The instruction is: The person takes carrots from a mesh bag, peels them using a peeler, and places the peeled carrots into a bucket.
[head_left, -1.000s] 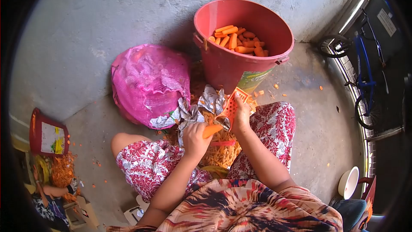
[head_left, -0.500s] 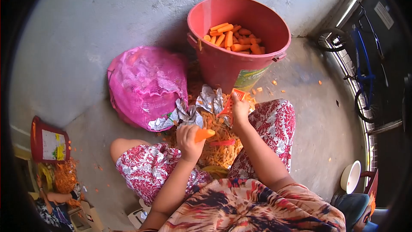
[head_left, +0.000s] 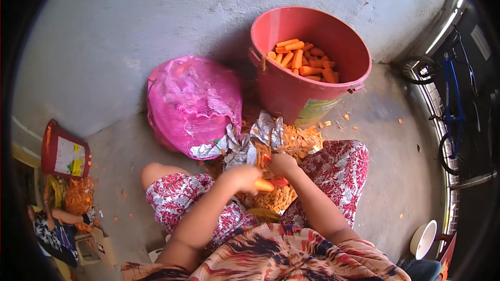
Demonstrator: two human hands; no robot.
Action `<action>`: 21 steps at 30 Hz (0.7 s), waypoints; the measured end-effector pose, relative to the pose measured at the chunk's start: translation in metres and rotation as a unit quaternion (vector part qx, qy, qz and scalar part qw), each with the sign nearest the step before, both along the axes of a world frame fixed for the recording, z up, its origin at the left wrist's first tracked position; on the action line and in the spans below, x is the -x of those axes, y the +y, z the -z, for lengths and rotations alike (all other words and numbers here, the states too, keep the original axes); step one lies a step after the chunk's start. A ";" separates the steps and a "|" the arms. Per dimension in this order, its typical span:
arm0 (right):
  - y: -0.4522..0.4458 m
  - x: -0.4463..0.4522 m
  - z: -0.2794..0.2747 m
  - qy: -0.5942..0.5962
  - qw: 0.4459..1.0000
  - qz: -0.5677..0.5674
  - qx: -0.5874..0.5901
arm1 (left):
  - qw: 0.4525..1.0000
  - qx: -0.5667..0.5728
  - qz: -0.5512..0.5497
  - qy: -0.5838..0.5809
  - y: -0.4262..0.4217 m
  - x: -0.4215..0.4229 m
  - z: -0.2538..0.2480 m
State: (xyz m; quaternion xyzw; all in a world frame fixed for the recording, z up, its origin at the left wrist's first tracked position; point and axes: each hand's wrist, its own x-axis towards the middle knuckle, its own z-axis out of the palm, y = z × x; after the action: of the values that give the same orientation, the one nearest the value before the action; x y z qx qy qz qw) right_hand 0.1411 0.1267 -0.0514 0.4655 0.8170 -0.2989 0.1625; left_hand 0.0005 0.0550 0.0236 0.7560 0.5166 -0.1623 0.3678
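My left hand (head_left: 242, 178) is closed around a peeled carrot (head_left: 264, 185), whose end points to the right; the hand is a little blurred. Just above and to the right, my right hand (head_left: 283, 165) grips an orange plastic peeler (head_left: 267, 159), mostly hidden by the fingers now. Both hands are over a heap of carrot peelings (head_left: 299, 143) between my knees. Among the peelings lies something red (head_left: 281, 182), only partly visible. Crumpled silvery sheets (head_left: 240, 153) lie beyond my left hand.
A large red bucket (head_left: 291, 93) partly filled with peeled carrots (head_left: 298, 58) stands ahead, beside a full pink mesh sack (head_left: 195, 106). At far left, another person (head_left: 57, 229) sits near a red bucket (head_left: 65, 151) and peelings. A bicycle (head_left: 453, 109) and white basin (head_left: 423, 239) are at right.
My right hand has drawn down and toward me with the peeler. My left hand has shifted right and slightly down with the carrot, bringing the hands closer together. The view has tilted slightly.
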 end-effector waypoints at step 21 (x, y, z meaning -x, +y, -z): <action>-0.014 0.015 -0.016 0.109 0.988 -0.109 0.013 | 0.950 -0.105 -0.171 0.240 0.121 0.224 0.081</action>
State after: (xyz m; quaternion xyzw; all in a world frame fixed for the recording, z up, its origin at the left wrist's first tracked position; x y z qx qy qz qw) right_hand 0.1263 0.1132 -0.0350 0.3360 0.8719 -0.3389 0.1098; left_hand -0.2231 0.1762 -0.0569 0.6298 0.7248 -0.2184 0.1740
